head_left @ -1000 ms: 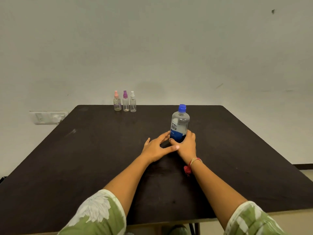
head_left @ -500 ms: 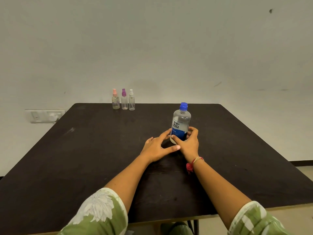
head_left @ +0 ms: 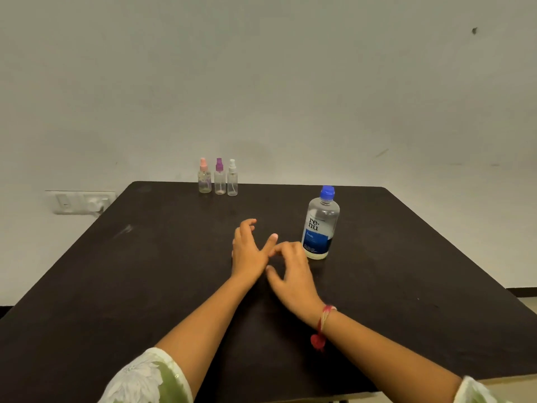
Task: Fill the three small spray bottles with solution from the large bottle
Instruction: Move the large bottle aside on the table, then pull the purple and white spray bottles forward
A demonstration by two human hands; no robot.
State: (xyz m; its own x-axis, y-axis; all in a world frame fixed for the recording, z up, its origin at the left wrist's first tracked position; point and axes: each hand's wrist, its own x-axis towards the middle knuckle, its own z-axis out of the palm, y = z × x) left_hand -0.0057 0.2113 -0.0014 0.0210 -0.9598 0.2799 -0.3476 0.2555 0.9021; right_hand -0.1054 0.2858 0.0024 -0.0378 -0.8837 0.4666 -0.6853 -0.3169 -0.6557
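Observation:
The large clear bottle [head_left: 320, 225] with a blue cap and blue label stands upright on the dark table [head_left: 145, 286], right of centre. Three small spray bottles stand in a row at the table's far edge: pink-capped [head_left: 204, 177], purple-capped [head_left: 219, 178] and white-capped [head_left: 232, 178]. My left hand [head_left: 248, 250] hovers over the middle of the table, fingers loosely spread, holding nothing. My right hand [head_left: 290, 271] is just left of the large bottle's base, fingers loosely curled, and grips nothing. The two hands are close together, nearly touching.
A pale wall rises directly behind the table. A white switch and socket plate [head_left: 80, 202] sits on the wall beyond the table's far left corner. The table's near edge runs below my forearms.
Both hands have let go of the large bottle and drawn back to the left of it. The bottle now stands alone, farther right in view.

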